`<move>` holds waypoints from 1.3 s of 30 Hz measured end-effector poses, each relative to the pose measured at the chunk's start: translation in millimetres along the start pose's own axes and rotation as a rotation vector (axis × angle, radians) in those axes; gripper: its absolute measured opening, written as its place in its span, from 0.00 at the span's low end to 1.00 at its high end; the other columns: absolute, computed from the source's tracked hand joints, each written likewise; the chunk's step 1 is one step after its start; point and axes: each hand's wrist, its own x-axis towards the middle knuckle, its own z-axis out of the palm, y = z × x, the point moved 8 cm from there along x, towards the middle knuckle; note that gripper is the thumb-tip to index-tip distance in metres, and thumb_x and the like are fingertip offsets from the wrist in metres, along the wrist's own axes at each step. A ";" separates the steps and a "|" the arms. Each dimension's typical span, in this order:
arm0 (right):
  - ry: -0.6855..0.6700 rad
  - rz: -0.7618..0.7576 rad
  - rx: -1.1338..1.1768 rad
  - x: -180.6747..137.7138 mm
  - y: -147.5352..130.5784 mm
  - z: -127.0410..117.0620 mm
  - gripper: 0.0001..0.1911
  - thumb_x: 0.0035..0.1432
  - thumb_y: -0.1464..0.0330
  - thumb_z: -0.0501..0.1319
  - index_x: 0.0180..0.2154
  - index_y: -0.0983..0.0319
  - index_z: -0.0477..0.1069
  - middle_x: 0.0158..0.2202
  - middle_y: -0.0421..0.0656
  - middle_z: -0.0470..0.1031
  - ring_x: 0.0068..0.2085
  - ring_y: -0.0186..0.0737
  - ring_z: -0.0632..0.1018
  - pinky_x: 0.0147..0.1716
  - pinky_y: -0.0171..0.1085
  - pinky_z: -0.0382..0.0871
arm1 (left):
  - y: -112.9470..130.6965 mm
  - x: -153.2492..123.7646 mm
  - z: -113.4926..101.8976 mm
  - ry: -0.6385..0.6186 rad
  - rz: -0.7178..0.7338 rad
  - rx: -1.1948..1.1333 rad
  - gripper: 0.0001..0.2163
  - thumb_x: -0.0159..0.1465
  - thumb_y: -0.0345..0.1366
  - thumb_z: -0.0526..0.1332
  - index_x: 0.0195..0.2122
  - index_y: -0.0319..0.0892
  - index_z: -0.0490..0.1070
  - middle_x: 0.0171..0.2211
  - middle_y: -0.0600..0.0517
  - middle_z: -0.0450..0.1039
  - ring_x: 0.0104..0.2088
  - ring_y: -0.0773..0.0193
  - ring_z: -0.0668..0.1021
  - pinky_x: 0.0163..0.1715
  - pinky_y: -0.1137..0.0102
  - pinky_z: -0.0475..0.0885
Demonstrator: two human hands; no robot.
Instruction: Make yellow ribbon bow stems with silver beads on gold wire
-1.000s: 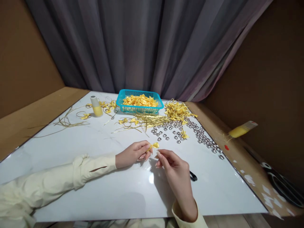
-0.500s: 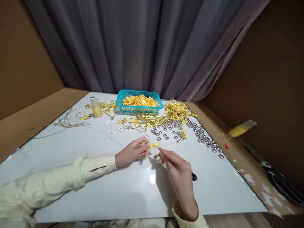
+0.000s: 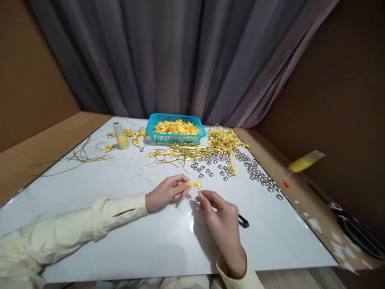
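Observation:
A small yellow ribbon bow [image 3: 196, 184] is pinched by its left end in my left hand [image 3: 172, 191], just above the middle of the table. Below the bow, my right hand [image 3: 221, 212] closes thumb and forefinger on a thin tie that seems to run down from the bow. A small silver ring-like piece [image 3: 197, 198] shows at the right fingertips, partly hidden by them. Behind the right wrist, a black-handled tool [image 3: 244, 221] lies on the table, mostly covered.
A blue basket [image 3: 150, 134] of yellow bows stands at the back. Gold twist ties [image 3: 192, 151], finished bows [image 3: 224, 138] and scattered silver rings [image 3: 258, 174] lie nearby. A yellow-and-white bottle [image 3: 122, 138] stands left. Another bottle [image 3: 305, 161] and black scissors [image 3: 357, 230] are right.
My right hand has shifted slightly left and down, its fingertips now covering more of the silver piece. More of the black tool shows. My left hand keeps the bow in place.

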 end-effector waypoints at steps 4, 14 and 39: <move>-0.025 -0.010 -0.006 -0.1 -0.8 2.4 0.10 0.58 0.68 0.55 0.29 0.62 0.74 0.21 0.39 0.75 0.22 0.34 0.75 0.27 0.31 0.66 | 1.3 -0.3 0.2 0.000 0.011 0.026 0.14 0.62 0.46 0.57 0.31 0.38 0.64 0.19 0.58 0.62 0.18 0.75 0.57 0.18 0.76 0.50; -0.170 0.093 0.252 -1.8 -2.2 16.4 0.11 0.57 0.64 0.57 0.29 0.63 0.73 0.20 0.40 0.73 0.20 0.33 0.72 0.24 0.32 0.67 | 2.5 -0.7 1.3 0.031 -0.013 0.018 0.17 0.59 0.49 0.58 0.31 0.37 0.65 0.19 0.58 0.63 0.17 0.75 0.58 0.18 0.76 0.51; -0.082 0.239 0.409 0.2 2.2 11.1 0.12 0.50 0.60 0.64 0.28 0.63 0.76 0.24 0.45 0.79 0.28 0.41 0.79 0.29 0.35 0.72 | -8.8 -0.2 6.3 -0.022 -0.138 -0.421 0.13 0.55 0.41 0.66 0.30 0.38 0.65 0.22 0.55 0.65 0.24 0.72 0.66 0.26 0.76 0.59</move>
